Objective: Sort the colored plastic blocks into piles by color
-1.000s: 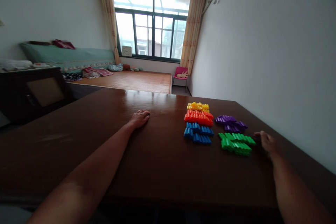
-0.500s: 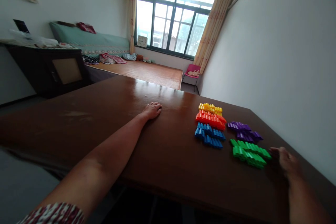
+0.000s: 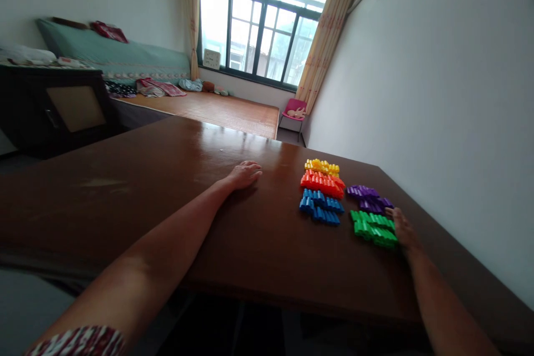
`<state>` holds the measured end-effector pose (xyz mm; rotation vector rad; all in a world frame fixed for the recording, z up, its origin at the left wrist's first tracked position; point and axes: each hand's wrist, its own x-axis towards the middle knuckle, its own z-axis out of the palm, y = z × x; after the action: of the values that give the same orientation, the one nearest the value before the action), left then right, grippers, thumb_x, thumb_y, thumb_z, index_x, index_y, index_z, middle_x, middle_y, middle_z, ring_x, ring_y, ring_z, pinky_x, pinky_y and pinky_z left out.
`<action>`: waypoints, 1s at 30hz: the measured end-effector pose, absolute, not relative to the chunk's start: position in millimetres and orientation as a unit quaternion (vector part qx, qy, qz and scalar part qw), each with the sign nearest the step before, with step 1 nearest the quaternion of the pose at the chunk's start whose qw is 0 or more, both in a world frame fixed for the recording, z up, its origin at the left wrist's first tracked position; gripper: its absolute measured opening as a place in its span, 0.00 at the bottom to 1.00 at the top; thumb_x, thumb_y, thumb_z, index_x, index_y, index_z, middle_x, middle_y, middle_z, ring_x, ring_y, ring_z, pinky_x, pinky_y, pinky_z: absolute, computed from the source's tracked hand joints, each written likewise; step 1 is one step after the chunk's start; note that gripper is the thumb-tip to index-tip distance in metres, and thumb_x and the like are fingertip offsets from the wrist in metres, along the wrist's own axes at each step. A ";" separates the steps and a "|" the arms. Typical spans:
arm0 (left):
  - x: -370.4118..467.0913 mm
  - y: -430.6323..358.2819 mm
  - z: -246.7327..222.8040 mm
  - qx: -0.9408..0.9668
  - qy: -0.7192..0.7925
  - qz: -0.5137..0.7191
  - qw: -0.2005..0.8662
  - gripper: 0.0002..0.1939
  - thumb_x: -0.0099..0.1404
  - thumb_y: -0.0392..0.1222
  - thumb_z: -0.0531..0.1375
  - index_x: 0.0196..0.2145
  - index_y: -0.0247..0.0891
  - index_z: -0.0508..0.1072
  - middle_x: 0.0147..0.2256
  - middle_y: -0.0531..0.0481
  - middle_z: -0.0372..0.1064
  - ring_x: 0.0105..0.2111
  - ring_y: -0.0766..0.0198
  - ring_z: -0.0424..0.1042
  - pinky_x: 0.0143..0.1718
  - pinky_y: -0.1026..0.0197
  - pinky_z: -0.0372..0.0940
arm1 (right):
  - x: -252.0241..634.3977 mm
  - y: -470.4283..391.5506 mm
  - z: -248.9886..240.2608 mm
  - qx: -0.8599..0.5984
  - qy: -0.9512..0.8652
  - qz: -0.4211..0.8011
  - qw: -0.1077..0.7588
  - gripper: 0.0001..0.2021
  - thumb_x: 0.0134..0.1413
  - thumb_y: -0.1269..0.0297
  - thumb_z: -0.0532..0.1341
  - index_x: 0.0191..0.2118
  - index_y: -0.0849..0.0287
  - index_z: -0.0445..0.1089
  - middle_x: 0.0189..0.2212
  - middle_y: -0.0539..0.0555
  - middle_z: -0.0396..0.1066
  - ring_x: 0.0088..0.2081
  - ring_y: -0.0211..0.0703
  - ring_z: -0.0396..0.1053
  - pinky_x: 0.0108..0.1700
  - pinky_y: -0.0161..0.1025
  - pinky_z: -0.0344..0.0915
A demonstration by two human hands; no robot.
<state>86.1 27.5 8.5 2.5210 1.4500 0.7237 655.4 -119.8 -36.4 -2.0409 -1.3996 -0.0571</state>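
Note:
Five groups of small coloured pieces lie on the brown table [image 3: 258, 256]: yellow [image 3: 322, 166], orange-red [image 3: 322, 183], blue [image 3: 320, 207], purple [image 3: 369, 199] and green [image 3: 374, 228]. My right hand [image 3: 404, 229] is at the right end of the green pieces, its fingertips close to the purple ones. Its fingers are partly blurred, and whether it grips a piece is not clear. My left hand [image 3: 245, 174] rests palm down on the tabletop, left of the groups, with its fingers stretched out and nothing in it.
Beyond the table is a bed [image 3: 217, 108] with clothes on it, and a pink chair [image 3: 294, 109] stands near the window. A dark cabinet [image 3: 25, 105] is at the left. The white wall [image 3: 438, 83] runs along the right.
My right hand has moved left and forward, up to the green and purple pieces. My left hand has stayed on the table, its fingers a little more extended. The view has shifted slightly.

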 end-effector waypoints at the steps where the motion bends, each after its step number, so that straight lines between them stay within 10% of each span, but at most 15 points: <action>1: 95.7 21.8 11.8 0.852 0.456 0.245 0.085 0.24 0.67 0.55 0.50 0.54 0.44 0.70 0.58 0.47 0.62 0.59 0.55 0.59 0.60 0.55 0.55 | 644.9 -120.4 -34.8 -0.791 -0.519 -0.006 0.325 0.33 0.60 0.44 0.36 0.52 0.57 0.70 0.48 0.62 0.72 0.51 0.52 0.70 0.54 0.49 0.64; 18: 173.0 -50.7 12.3 0.941 0.254 0.157 0.162 0.51 0.51 0.69 0.61 0.67 0.56 0.44 0.69 0.48 0.30 0.67 0.39 0.32 0.61 0.31 0.38 | 508.1 -97.1 -29.5 -0.809 -0.503 -0.023 0.304 0.25 0.61 0.48 0.42 0.50 0.50 0.71 0.55 0.57 0.67 0.59 0.55 0.60 0.62 0.53 0.51; 30: 133.5 -18.2 23.3 0.912 0.356 0.089 0.182 0.53 0.43 0.70 0.65 0.64 0.57 0.54 0.69 0.51 0.31 0.66 0.34 0.31 0.61 0.30 0.39 | 363.7 -64.5 -17.7 -0.764 -0.581 0.010 0.281 0.22 0.64 0.53 0.43 0.51 0.51 0.70 0.56 0.52 0.66 0.57 0.47 0.60 0.61 0.47 0.52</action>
<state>133.5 -18.2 23.3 2.5737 1.0056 0.2525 363.7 -64.5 -17.7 -2.0470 -1.5557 0.0267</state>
